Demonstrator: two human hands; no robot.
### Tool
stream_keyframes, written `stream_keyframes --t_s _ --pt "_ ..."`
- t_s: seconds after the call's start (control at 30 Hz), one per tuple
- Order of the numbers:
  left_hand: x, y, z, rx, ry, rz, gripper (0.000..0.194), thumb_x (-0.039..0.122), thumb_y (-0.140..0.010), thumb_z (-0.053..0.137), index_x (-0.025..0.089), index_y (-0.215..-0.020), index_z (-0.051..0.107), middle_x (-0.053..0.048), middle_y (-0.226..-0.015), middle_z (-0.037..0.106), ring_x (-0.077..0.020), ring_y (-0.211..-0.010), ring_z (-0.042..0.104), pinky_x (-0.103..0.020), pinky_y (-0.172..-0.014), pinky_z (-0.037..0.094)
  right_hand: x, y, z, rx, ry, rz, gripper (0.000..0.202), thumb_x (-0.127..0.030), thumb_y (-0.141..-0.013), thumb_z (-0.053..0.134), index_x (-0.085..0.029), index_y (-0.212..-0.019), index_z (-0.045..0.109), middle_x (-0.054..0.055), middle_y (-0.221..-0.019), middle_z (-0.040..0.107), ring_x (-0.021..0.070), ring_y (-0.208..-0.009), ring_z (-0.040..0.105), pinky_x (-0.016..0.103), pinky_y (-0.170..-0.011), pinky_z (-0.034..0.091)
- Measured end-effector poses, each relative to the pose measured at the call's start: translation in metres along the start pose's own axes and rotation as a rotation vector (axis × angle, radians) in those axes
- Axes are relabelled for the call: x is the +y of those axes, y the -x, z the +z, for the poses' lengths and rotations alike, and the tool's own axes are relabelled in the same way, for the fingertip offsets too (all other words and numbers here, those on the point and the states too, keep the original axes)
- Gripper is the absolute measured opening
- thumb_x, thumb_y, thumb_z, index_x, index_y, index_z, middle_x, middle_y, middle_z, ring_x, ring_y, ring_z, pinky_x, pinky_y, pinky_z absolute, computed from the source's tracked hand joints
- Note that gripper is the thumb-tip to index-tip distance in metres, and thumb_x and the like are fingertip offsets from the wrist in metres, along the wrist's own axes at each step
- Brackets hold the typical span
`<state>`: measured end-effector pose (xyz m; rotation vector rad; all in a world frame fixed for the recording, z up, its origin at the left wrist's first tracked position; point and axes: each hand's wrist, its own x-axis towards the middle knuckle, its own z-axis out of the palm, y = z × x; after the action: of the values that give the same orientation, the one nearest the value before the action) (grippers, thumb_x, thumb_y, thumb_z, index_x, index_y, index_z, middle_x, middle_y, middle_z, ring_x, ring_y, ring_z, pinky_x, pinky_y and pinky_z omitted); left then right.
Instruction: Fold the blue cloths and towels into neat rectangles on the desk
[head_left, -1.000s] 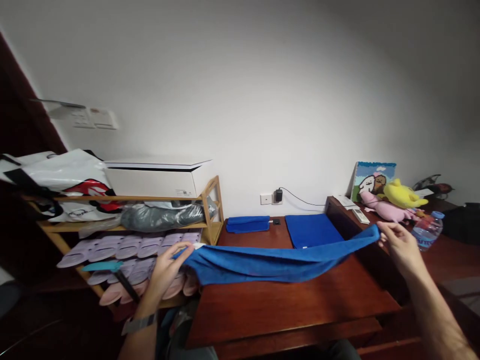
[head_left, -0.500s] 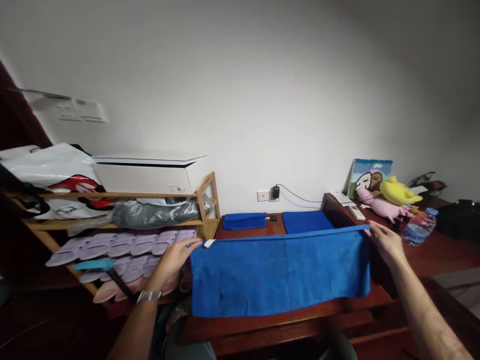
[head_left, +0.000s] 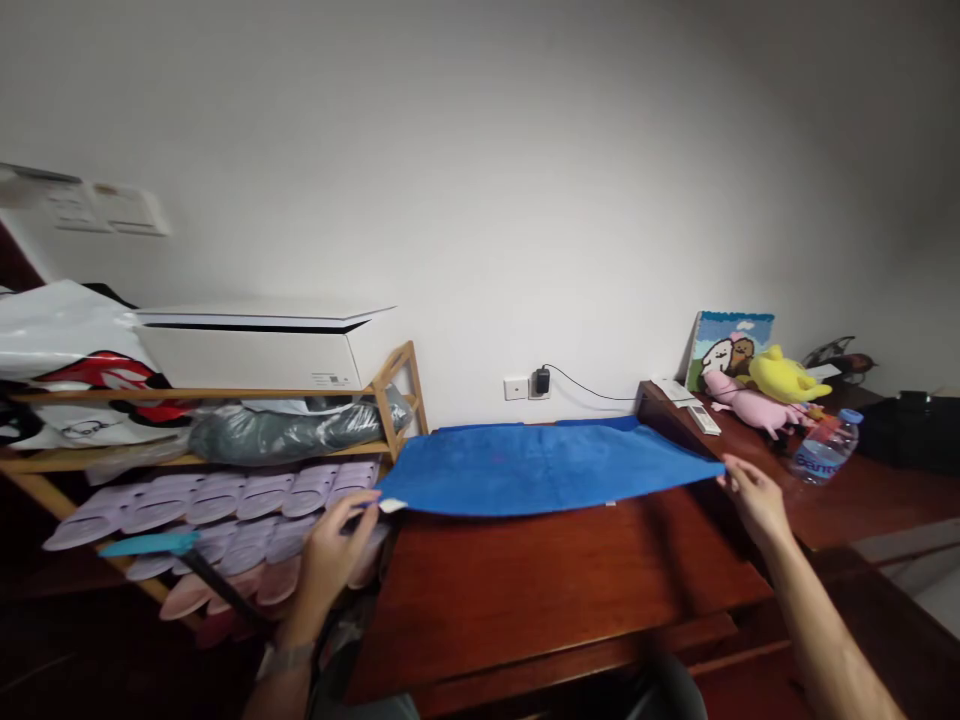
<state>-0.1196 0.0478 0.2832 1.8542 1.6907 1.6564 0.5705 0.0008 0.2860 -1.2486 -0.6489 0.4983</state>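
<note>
A blue cloth is stretched between my hands above the reddish-brown table, its far edge swung up toward the wall. My left hand pinches its near left corner, beside a small white tag. The near right corner is between the fingertips of my right hand. Behind the spread cloth, a strip of another blue cloth shows near the wall; most of it is hidden.
On the left, a wooden rack holds a white box, a plastic-wrapped bundle and lilac slippers. A raised surface at right carries a water bottle, plush toys and a white remote. A black plug sits in the wall socket.
The cloth, hanging down before, has swung away from me and now spreads out nearly flat, covering the folded blue cloths behind. My left hand has moved lower and to the left.
</note>
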Motion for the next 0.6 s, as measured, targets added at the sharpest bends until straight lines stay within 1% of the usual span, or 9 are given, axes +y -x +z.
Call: stream_keyframes --t_s 0.07,0.13,0.2,0.23,0.3,0.33,0.4,0.53,0.6 --pt "-0.028 0.033 0.018 -0.077 -0.037 0.001 0.038 0.066 -0.087 0.065 0.03 -0.092 0.075 -0.004 -0.101 0.086 -0.0284 -0.094 0.081 -0.041 -0.091 0.065 0.039 0.023 -0.01 -0.02 0.07 0.102 0.068 -0.066 -0.043 0.096 -0.016 -0.085 0.079 -0.007 -0.056 0.055 0.015 -0.055 0.059 0.032 -0.06 0.063" --pt "-0.058 0.068 0.038 -0.145 -0.083 0.004 0.04 0.068 -0.085 0.062 0.03 -0.086 0.075 -0.003 -0.094 0.087 -0.0282 -0.09 0.082 -0.039 -0.086 0.067 0.078 0.045 -0.016 -0.042 0.164 0.177 0.061 -0.066 -0.041 0.093 -0.018 -0.074 0.077 -0.001 -0.057 0.062 0.0194 -0.054 0.063 0.033 -0.053 0.059" --pt "-0.086 0.102 0.053 -0.208 -0.134 0.008 0.041 0.067 -0.086 0.058 0.029 -0.08 0.076 -0.004 -0.091 0.087 -0.0278 -0.089 0.083 -0.038 -0.085 0.067 0.109 0.064 -0.02 -0.066 0.262 0.183 0.054 -0.069 -0.043 0.088 -0.022 -0.066 0.074 0.004 -0.06 0.068 0.024 -0.054 0.066 0.037 -0.051 0.059" --pt "-0.099 0.117 0.058 -0.23 -0.157 0.013 0.041 0.065 -0.087 0.057 0.029 -0.079 0.076 -0.004 -0.093 0.087 -0.0278 -0.091 0.083 -0.039 -0.086 0.068 0.122 0.071 -0.023 -0.077 0.301 0.169 0.051 -0.07 -0.045 0.086 -0.023 -0.064 0.073 0.004 -0.061 0.069 0.0263 -0.054 0.068 0.039 -0.051 0.059" --pt "-0.119 0.142 0.061 -0.239 -0.197 0.032 0.039 0.06 -0.089 0.056 0.03 -0.078 0.077 -0.005 -0.098 0.088 -0.028 -0.095 0.083 -0.04 -0.09 0.068 0.139 0.081 -0.029 -0.089 0.363 0.13 0.047 -0.071 -0.048 0.081 -0.027 -0.062 0.072 0.005 -0.061 0.071 0.0308 -0.055 0.071 0.042 -0.051 0.06" --pt "-0.125 0.151 0.059 -0.232 -0.215 0.043 0.037 0.058 -0.09 0.057 0.03 -0.079 0.078 -0.005 -0.1 0.088 -0.0282 -0.097 0.083 -0.041 -0.092 0.067 0.143 0.084 -0.033 -0.093 0.385 0.112 0.044 -0.07 -0.049 0.08 -0.029 -0.062 0.073 0.005 -0.061 0.072 0.0328 -0.056 0.073 0.043 -0.051 0.06" --pt "-0.132 0.165 0.053 -0.208 -0.242 0.056 0.036 0.057 -0.091 0.058 0.031 -0.082 0.08 -0.005 -0.102 0.088 -0.0285 -0.099 0.083 -0.043 -0.094 0.067 0.148 0.085 -0.043 -0.093 0.409 0.094 0.04 -0.068 -0.05 0.077 -0.03 -0.062 0.075 0.006 -0.062 0.073 0.0359 -0.058 0.075 0.045 -0.051 0.061" --pt "-0.128 0.182 0.037 -0.152 -0.258 0.04 0.042 0.067 -0.093 0.058 0.033 -0.087 0.082 -0.003 -0.1 0.088 -0.0291 -0.097 0.083 -0.043 -0.093 0.068 0.152 0.082 -0.064 -0.068 0.426 0.107 0.043 -0.064 -0.051 0.071 -0.026 -0.068 0.081 0.008 -0.067 0.078 0.0355 -0.063 0.078 0.044 -0.058 0.065" --pt "-0.125 0.191 0.031 -0.112 -0.26 0.022 0.044 0.071 -0.092 0.056 0.035 -0.086 0.082 -0.002 -0.098 0.088 -0.0299 -0.094 0.083 -0.045 -0.091 0.069 0.156 0.083 -0.075 -0.045 0.468 0.121 0.044 -0.065 -0.052 0.07 -0.027 -0.071 0.083 0.008 -0.067 0.079 0.0351 -0.065 0.079 0.042 -0.059 0.065"
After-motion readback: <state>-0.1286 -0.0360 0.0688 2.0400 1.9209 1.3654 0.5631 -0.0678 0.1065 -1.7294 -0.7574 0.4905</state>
